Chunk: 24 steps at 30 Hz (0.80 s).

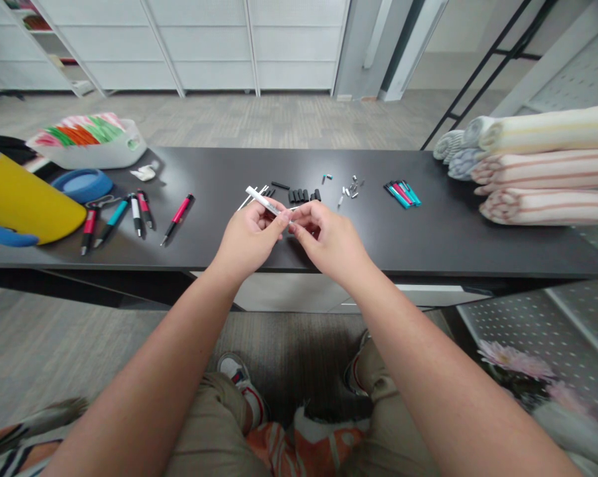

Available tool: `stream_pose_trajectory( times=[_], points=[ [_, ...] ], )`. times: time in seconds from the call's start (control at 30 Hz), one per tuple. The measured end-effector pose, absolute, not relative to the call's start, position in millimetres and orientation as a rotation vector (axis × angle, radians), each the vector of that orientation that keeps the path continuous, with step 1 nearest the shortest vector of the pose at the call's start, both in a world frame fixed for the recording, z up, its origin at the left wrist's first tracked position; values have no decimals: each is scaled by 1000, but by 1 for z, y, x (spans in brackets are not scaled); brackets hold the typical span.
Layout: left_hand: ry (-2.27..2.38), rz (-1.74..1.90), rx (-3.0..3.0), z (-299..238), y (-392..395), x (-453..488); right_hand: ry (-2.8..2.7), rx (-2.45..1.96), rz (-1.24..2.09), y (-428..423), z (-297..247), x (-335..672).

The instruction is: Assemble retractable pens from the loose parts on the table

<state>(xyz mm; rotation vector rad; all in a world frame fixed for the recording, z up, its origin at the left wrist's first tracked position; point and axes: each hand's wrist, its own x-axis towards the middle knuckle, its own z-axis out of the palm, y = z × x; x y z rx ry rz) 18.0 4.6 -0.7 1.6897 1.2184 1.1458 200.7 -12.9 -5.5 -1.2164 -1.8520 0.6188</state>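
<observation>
My left hand [251, 238] is closed around a white pen barrel [259, 198] that sticks up and to the left from its fingers. Facing it, my right hand [323, 237] pinches a thin part at the barrel's lower end; I cannot make out what that part is. Both hands hover above the front of the dark table [428, 232]. Just behind them lie several black pen grips [303, 195], a black tube [280, 185] and thin white refills [259, 193]. Small metal and clear parts [351, 187] lie scattered further right.
Assembled pens [134, 215] in red, teal and white lie at the left, near a blue tape roll [83, 183], a yellow and blue object [15, 202] and a white basket [93, 142]. Teal and pink barrels [402, 193] lie right of centre. Rolled towels [542, 162] fill the right end.
</observation>
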Motion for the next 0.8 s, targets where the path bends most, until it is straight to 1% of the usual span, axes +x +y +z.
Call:
stream_pose_trajectory(
  times=[0.27,0.8],
  points=[
    [1316,1117,1835,-4,1,20,-1869,-1221,589,-12,-7,200],
    [1344,1126,1870,-6,2,20,-1893,-1246,585,-13,-5,200]
  ],
)
